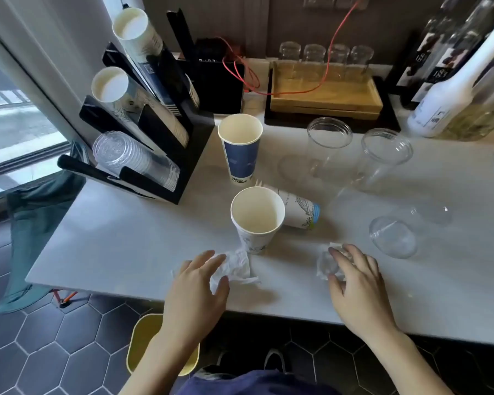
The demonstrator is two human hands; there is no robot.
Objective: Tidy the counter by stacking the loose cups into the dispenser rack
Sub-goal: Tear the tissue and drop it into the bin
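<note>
Two paper cups stand upright on the white counter (pixel 126 252): a blue-banded paper cup (pixel 240 149) just right of the black dispenser rack (pixel 166 132), and a white printed paper cup (pixel 256 219) nearer to me than the rack, out from its base. A third paper cup (pixel 300 210) lies on its side, touching the back of the white printed one. Farther right of the rack, two clear plastic cups (pixel 330 146) (pixel 382 158) stand mouth up, side by side, and a third clear cup (pixel 397 235) lies tipped over, nearer the counter's front edge.

The rack itself holds two slanted stacks of paper cups (pixel 131 32) (pixel 111 86) in its upper slots and a stack of clear lids (pixel 131 158) in the lowest one.

My left hand (pixel 194 289) rests palm down on a crumpled white tissue (pixel 237 266) at the foot of the white printed cup, fingers (pixel 208 263) spread apart and lying over the paper, not closed around it. My right hand (pixel 357 283) is well right of that cup, its fingers (pixel 337 256) curled loosely over a crumpled bit of clear plastic wrap (pixel 327 265); I cannot tell whether they actually pinch it.

Behind the loose cups, right of the rack, sits a wooden tray (pixel 325 95) with a red cable (pixel 248 78) trailing over it.
</note>
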